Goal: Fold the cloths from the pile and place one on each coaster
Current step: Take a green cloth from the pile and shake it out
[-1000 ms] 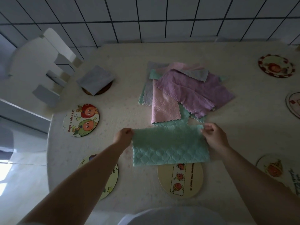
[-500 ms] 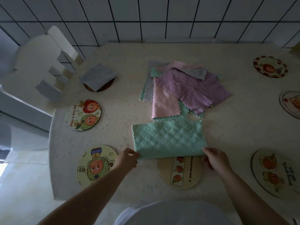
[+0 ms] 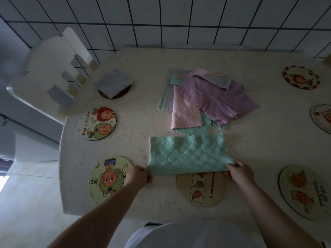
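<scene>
Fingers [image 3: 145, 171] apparently pinch green cloth [image 3: 188, 154] near-edge corners.

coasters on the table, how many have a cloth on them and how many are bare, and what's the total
With a cloth fully on it: 1, the dark coaster under the folded grey cloth.
Bare: 5, including the two-face coaster, the green-figure coaster and the red-rimmed coaster.
Partly covered: 1, the tan coaster under the near edge of the green cloth.
Total: 7 coasters.
</scene>
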